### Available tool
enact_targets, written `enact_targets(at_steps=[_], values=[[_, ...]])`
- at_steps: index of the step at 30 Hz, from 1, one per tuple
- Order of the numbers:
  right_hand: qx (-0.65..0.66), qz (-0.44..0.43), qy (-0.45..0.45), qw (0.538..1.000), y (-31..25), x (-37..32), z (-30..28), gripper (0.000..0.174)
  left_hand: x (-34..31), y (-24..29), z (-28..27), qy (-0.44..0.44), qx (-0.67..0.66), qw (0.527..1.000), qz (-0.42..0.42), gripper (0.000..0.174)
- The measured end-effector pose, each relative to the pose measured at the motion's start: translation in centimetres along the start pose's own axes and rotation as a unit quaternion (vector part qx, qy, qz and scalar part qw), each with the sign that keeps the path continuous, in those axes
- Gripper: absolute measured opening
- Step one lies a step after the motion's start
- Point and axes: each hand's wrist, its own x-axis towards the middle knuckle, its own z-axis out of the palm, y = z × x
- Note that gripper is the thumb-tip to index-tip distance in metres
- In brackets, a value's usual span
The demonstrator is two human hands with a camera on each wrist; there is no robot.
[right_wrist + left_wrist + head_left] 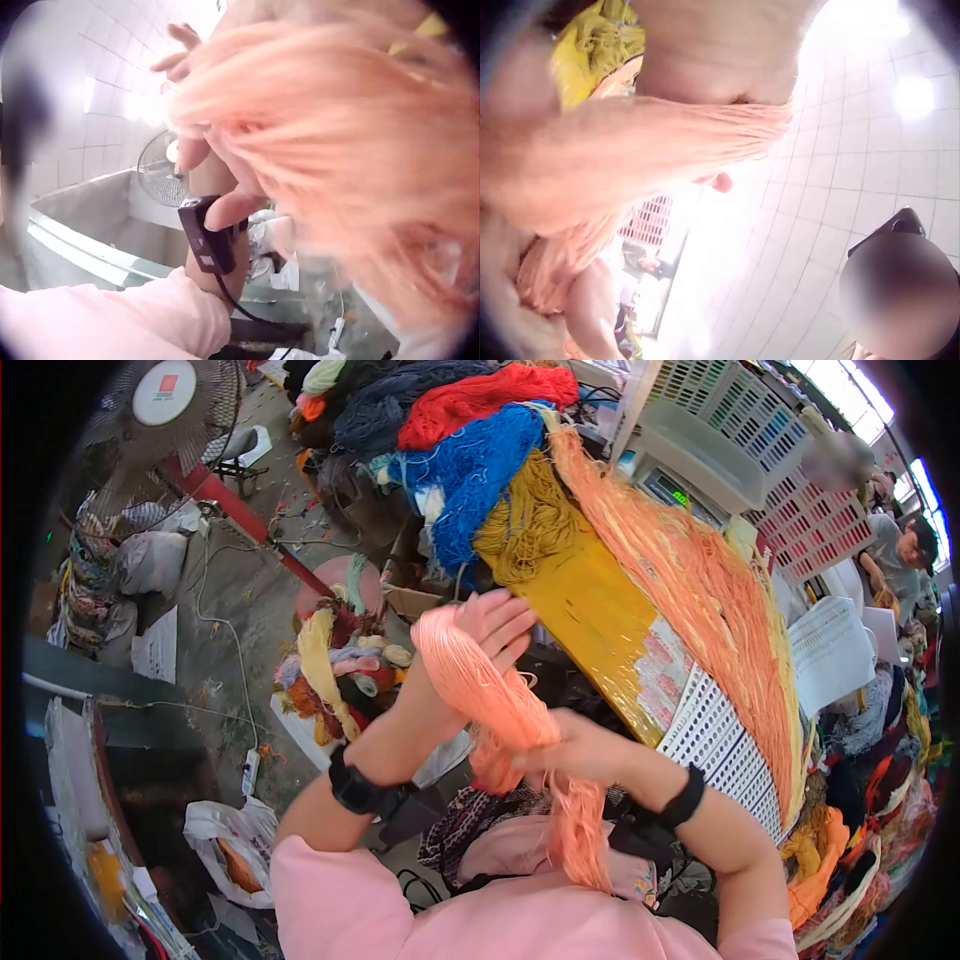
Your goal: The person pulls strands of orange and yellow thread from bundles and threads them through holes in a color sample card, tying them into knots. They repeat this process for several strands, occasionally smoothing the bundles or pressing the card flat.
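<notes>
A skein of peach-orange yarn (pixel 490 680) is looped over my left hand (pixel 490 625), around the base of the thumb and the palm. The fingers of that hand are held straight and point away from me. My right hand (pixel 580 748) grips the skein at its lower end, and a loose tail of yarn (pixel 580 830) hangs below it in front of my pink shirt. In the left wrist view the yarn (pixel 630 150) runs taut from the left hand. Seen from the right wrist, the strands (pixel 322 112) spread broadly and hide most of the right hand.
A yellow table (pixel 585 625) ahead carries a long spread of orange yarn (pixel 670 550), mustard yarn (pixel 530 525) and blue yarn (pixel 465 475). White crates (pixel 740 420) and a scale (pixel 670 490) stand behind. A fan (pixel 165 420) is at left; another person (pixel 895 555) sits far right.
</notes>
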Motion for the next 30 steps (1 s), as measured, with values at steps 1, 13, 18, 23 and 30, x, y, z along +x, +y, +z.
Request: enact_targets(at_steps=[1,13,18,23,30], values=[[-0.152,-0.036,0.073,0.985,0.2,0.1,-0.7,0.028,-1.0,-0.7,-1.0,0.065,0.078,0.995,0.026,0.043],[-0.388,-0.051,-0.013,0.920,-0.5,-2.2,-0.2,0.066,-6.6,-0.1,-1.0,-0.028,-0.022,0.996,-0.076,0.030],[-0.346,0.036,0.054,0.936,1.3,-4.1,-3.1,0.069,-9.9,6.9,-6.6,-0.031,0.333,0.916,-0.223,0.030],[-0.315,-0.094,0.027,0.944,2.4,-4.2,-3.6,0.067,-10.6,10.0,-11.0,0.209,0.485,0.846,-0.073,0.026],[-0.220,0.017,0.190,0.957,5.9,-12.6,-8.4,0.043,-11.4,12.5,-20.2,0.465,0.764,0.447,0.011,0.022]])
